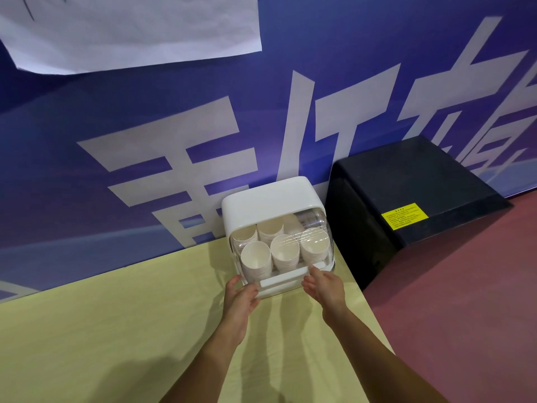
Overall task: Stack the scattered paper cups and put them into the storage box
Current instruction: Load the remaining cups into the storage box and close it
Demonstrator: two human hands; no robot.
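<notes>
A white storage box with a clear front cover stands at the back right of the table, against the wall. Inside it, several stacks of white paper cups lie with their mouths facing me. My left hand touches the box's lower left front corner with relaxed fingers. My right hand rests at the lower right front, fingertips on the cover's white handle bar. Neither hand holds a cup.
The table has a pale yellow cloth; its right edge runs just past the box. A black cabinet with a yellow label stands on the red floor to the right. A blue banner wall is directly behind.
</notes>
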